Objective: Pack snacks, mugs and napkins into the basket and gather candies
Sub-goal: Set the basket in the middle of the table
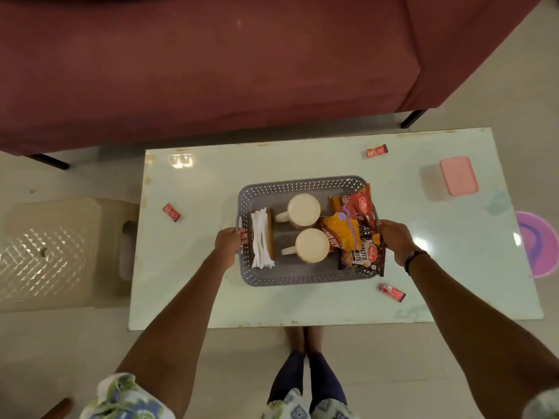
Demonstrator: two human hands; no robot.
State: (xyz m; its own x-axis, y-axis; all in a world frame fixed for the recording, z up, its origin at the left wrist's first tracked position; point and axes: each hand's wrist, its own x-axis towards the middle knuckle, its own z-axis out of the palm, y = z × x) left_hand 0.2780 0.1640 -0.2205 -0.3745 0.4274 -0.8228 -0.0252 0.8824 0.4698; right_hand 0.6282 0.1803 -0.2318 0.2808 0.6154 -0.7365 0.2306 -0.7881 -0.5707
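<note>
A grey perforated basket (302, 187) stands in the middle of the pale table (196, 291). Inside it are a stack of white napkins (260, 238) in a brown holder at the left, two cream mugs (303, 210) (311, 245) in the centre, and several snack packets (352, 229) at the right. My left hand (230, 241) grips the basket's left handle. My right hand (393, 238) holds the basket's right side beside the packets. Three red candies lie loose on the table: one at the left (171, 212), one at the back right (377, 151), one at the front right (392, 292).
A pink lidded box (459, 176) sits at the table's back right. A maroon sofa (211, 65) runs behind the table. A beige plastic stool (57, 252) stands left of the table. A purple round thing (537, 243) lies on the floor at the right.
</note>
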